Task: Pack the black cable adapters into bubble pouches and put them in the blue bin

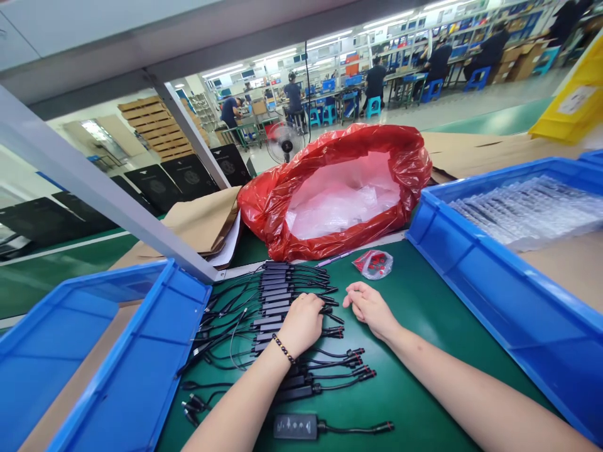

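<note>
A row of black box-shaped adapters with cables [276, 285] lies across the green table, their short connector leads pointing right. My left hand [304, 320], with a beaded bracelet at the wrist, reaches over the middle of the row, its fingers closed on one black cable near its connector end. Just to the right, my right hand [371, 309] is raised with thumb and fingers pinched; whatever is between them is too small to make out. Several nearer connectors carry red tips. One separate adapter [296, 427] lies flat at the front. A small clear bag of red caps [375, 264] rests beyond my right hand.
A blue bin [162, 314] stands at left and another blue bin [452, 251] at right holds clear-wrapped pieces. Behind the row sits a red plastic bag [264, 213] with clear packaging inside. A slanted metal post [117, 182] rises at left. People work in the background.
</note>
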A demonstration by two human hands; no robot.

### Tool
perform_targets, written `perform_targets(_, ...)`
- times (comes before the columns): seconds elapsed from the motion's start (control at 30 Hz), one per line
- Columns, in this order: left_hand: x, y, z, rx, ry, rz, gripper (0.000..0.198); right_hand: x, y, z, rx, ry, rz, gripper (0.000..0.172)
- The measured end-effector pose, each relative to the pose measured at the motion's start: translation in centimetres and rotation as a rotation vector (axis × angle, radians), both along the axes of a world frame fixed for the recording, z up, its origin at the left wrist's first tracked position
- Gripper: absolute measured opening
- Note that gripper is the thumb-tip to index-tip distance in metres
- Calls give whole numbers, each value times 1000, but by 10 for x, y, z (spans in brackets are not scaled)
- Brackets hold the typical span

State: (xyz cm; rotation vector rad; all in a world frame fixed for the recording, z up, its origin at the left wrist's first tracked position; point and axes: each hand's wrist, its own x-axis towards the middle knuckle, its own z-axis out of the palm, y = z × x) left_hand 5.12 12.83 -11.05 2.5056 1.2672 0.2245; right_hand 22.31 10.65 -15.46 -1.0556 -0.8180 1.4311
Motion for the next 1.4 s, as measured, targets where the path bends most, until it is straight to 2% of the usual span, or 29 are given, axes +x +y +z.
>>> perform_targets(0.1, 6, 1, -6, -28, 58, -22, 18, 0, 0, 0, 9, -17, 10, 31)
perform_targets(0.3, 6, 5, -14, -103, -62, -28, 20, -1, 0, -2, -10, -11, 56, 33)
perform_targets(0.37, 5, 8, -17, -187, -189, 7, 26, -2, -1, -2, -17, -20, 72, 33)
perform_targets(0.47, 4, 10, -21, -418, -473, 95, 29, -3, -1, -2, -21, -65, 70, 33)
perform_targets(0.6, 5, 10, -18, -544, -640, 133, 10, -4, -1, 0, -37, -112, 55, 24)
perform_targets(0.77, 4, 7, -13, -570, -630, 128, 10, -7, -3, 4, -47, -104, 68, 26)
perform_targets(1.03, 4, 8, -12, -515, -541, 109, 14, -11, -6, 5, -72, -100, 152, 26)
perform_targets(1.4, 8, 6, -10, -643, -586, 71, 6, -15, -10, 2, -31, -106, 186, 25)
